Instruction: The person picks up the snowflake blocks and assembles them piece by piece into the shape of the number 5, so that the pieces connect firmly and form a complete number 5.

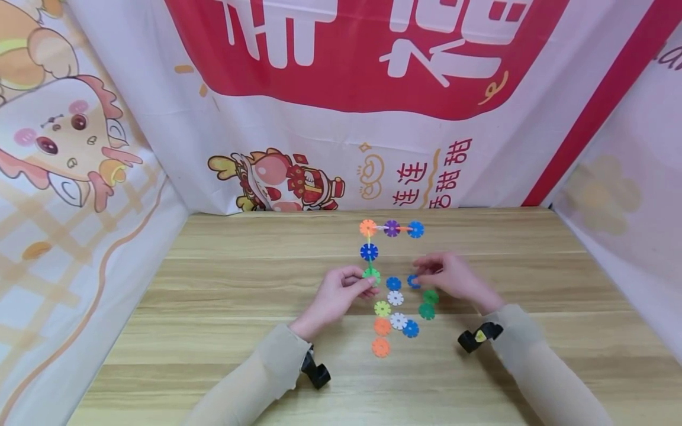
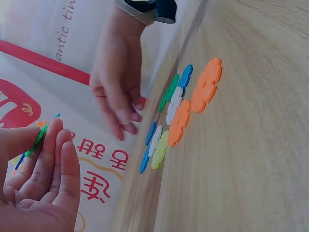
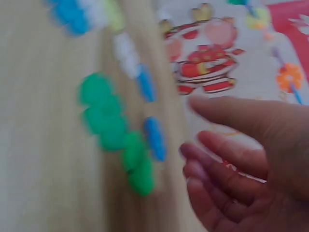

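Right hand (image 1: 453, 276) held empty, fingers parted, over the bench (image 1: 240, 296): a blue disc (image 1: 412, 281) was overhung by its fingertips, untouched; a green disc (image 1: 370, 274) was pinched by the left hand (image 1: 337, 294).

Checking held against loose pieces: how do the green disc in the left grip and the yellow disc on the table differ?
The green disc is pinched in the left grip, off the table; the yellow disc lies flat on it. The green disc joins a chain of discs; the yellow disc is apart from it. The green disc is clearly green, the yellow disc greenish yellow. Both are round with notched rims.
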{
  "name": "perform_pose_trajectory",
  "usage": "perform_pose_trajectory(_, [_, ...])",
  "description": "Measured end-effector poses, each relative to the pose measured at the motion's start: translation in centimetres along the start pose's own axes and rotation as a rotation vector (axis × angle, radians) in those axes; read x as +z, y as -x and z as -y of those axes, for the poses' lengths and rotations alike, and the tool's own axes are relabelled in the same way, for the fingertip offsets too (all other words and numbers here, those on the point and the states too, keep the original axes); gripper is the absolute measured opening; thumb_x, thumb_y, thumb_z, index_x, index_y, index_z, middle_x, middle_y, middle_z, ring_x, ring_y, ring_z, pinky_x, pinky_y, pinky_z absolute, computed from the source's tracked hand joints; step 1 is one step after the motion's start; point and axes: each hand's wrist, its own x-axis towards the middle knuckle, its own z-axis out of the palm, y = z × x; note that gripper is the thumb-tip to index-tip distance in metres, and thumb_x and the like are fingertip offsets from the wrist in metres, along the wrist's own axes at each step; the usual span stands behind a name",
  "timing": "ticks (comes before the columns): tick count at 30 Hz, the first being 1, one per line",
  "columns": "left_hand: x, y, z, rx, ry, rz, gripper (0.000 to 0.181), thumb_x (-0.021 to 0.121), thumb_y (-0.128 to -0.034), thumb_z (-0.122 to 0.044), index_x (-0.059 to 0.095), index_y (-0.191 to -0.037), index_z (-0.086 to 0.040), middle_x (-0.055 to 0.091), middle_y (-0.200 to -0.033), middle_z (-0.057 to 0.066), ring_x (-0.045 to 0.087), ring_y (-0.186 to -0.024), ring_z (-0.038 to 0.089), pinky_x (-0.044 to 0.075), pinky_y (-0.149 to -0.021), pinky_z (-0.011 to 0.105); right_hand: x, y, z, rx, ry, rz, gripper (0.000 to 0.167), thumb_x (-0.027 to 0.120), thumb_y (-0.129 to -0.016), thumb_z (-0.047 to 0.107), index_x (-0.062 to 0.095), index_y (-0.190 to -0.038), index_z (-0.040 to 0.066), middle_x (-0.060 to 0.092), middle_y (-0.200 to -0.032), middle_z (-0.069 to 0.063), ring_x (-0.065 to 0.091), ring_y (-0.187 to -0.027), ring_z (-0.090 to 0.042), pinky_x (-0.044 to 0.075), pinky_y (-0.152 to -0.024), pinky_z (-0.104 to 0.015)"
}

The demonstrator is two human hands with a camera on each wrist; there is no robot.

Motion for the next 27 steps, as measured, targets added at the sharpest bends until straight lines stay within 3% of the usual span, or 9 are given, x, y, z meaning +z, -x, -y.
perform_pose_trajectory(4, [0.0,0.0,0.0,-0.004,0.015,-0.010,0.017,0.066,-0.1011,-0.014,0.068,-0.103,0.003,0.075,-0.095,0.014,0.069,-0.098,0.045,0.058,-0.087,0.044,0.9,-0.1,-0.5,0.002,0.116,0.028,0.032,0.082,-0.090,0.023,0.074,-0.117,0.008,0.069,-0.099,-0.001,0.060,-0.087,-0.019,0.054,-0.078,-0.034])
perform_pose_trajectory(10, [0.1,-0.1,0.0,0.003,0.026,-0.034,0.015,0.066,-0.1009,-0.013,0.067,-0.102,0.002,0.075,-0.095,0.012,0.068,-0.099,0.046,0.058,-0.087,0.042,1.4,-0.4,-0.5,0.028,0.099,0.019,0.024,0.082,-0.089,0.019,0.074,-0.109,0.009,0.066,-0.095,-0.001,0.059,-0.085,-0.021,0.053,-0.077,-0.036])
perform_pose_trajectory(15, [0.0,-0.1,0.0,0.009,0.021,-0.040,0.016,0.067,-0.1007,-0.013,0.067,-0.103,0.002,0.076,-0.095,0.012,0.068,-0.099,0.046,0.058,-0.087,0.042,1.5,-0.2,-0.3,0.047,0.016,0.008,0.021,0.082,-0.089,0.018,0.070,-0.104,0.011,0.068,-0.094,-0.001,0.061,-0.086,-0.021,0.054,-0.079,-0.036])
perform_pose_trajectory(24, [-0.2,-0.3,0.3,0.007,0.027,-0.055,0.016,0.067,-0.1006,-0.013,0.068,-0.104,0.002,0.075,-0.095,0.012,0.070,-0.096,0.041,0.059,-0.084,0.037,2.0,1.0,2.5,-0.072,-0.215,-0.095,0.013,0.078,-0.093,0.016,0.076,-0.105,0.013,0.075,-0.100,-0.003,0.069,-0.089,-0.025,0.059,-0.076,-0.035])
perform_pose_trajectory(27, [-0.2,-0.4,0.3,0.009,0.028,-0.061,0.017,0.067,-0.1003,-0.013,0.068,-0.104,0.003,0.075,-0.095,0.014,0.071,-0.094,0.038,0.059,-0.083,0.036,2.3,1.5,3.8,-0.115,-0.244,-0.123,0.012,0.078,-0.093,0.014,0.078,-0.105,0.014,0.075,-0.102,-0.002,0.070,-0.089,-0.025,0.060,-0.074,-0.035])
